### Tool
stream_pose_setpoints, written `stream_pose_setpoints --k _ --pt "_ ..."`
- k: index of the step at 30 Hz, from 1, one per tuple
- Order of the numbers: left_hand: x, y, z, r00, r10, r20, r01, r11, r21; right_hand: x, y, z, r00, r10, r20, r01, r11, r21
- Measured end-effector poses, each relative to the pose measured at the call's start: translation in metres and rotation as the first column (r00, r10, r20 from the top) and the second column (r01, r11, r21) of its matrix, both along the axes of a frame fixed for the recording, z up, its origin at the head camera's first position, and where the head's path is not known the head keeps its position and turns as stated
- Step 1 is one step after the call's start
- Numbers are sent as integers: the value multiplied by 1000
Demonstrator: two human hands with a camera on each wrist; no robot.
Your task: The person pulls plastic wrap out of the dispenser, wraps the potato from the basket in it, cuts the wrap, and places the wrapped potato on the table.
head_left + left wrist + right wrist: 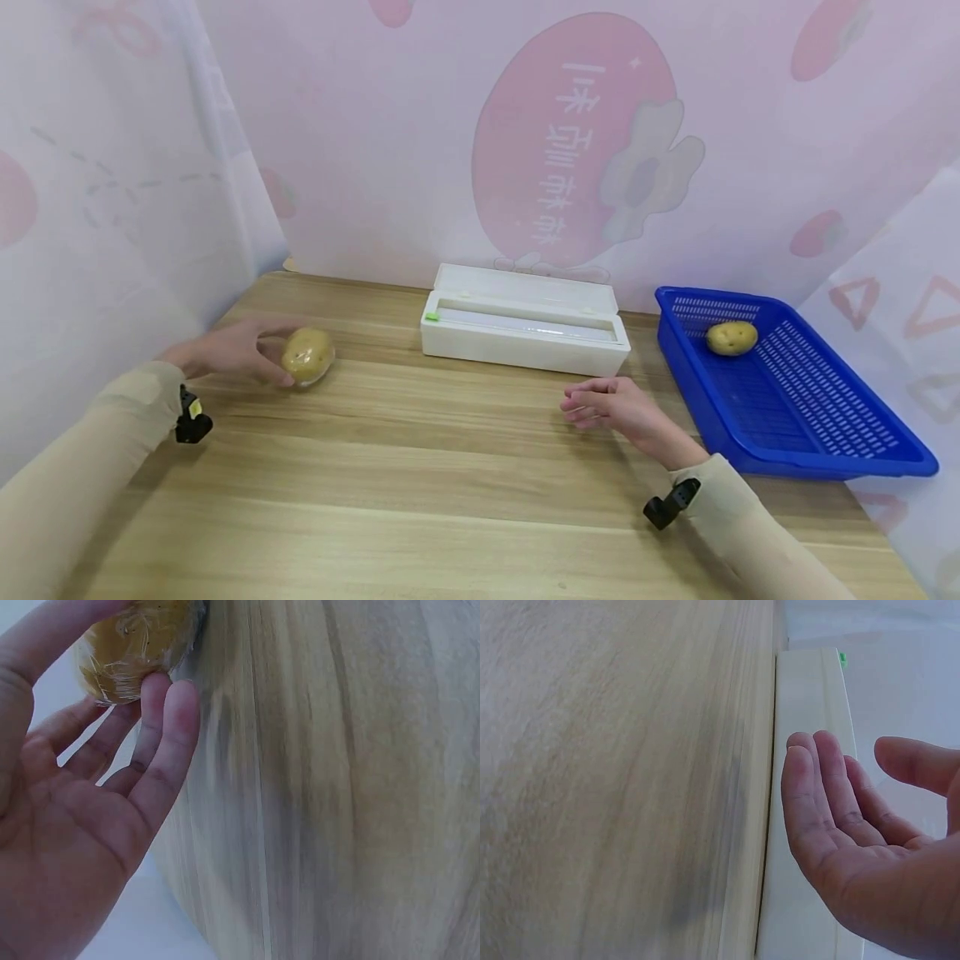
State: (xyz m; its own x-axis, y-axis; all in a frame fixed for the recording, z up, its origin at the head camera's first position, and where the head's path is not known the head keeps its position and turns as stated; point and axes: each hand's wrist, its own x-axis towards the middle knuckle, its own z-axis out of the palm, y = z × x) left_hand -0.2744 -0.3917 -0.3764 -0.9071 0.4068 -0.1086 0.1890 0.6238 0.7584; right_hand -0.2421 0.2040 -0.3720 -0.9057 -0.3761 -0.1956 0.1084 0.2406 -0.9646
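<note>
At the left of the table, my left hand point(238, 343) holds a potato point(308, 357) between thumb and fingers. Shiny clear film wraps this potato, its creases plain in the left wrist view point(139, 656). I cannot tell whether it touches the tabletop. My right hand point(617, 410) hovers over the table in front of the white cling film box point(517, 356), with loosely bent fingers and nothing in them. The box's lid point(525, 287) stands raised, showing a pale roll point(525, 323) inside. Another potato point(731, 338) lies in the blue basket point(738, 462).
The basket stands at the right, close beside my right forearm. A small green piece point(432, 317) sits on the box's left front rim. Patterned cloth point(360, 167) hangs behind and along both sides of the wooden table point(375, 533).
</note>
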Motion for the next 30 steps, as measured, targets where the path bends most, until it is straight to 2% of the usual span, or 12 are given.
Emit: stream_pose_setpoints --k 3,7,12,16,23,30 --pt "1 0 0 1000 1 20 -1 1000 -4 0 1 0 1000 -9 -1 9 1000 -8" --pt "3 2 0 1000 -8 -2 8 999 -43 0 2 1 1000 -18 0 18 1000 -16" --pt "5 5 -3 1000 -13 -23 13 1000 -28 -1 3 1 1000 -31 -1 31 999 -9" --pt "8 5 -5 1000 1 -16 -1 1000 -16 -1 4 1 999 -38 2 38 999 -6" --pt "10 6 -4 999 31 -15 -31 998 -51 -2 5 -2 999 -40 9 40 999 5" --pt "11 8 1 992 72 -101 -84 989 -120 -3 10 2 998 -59 -38 58 998 -8"
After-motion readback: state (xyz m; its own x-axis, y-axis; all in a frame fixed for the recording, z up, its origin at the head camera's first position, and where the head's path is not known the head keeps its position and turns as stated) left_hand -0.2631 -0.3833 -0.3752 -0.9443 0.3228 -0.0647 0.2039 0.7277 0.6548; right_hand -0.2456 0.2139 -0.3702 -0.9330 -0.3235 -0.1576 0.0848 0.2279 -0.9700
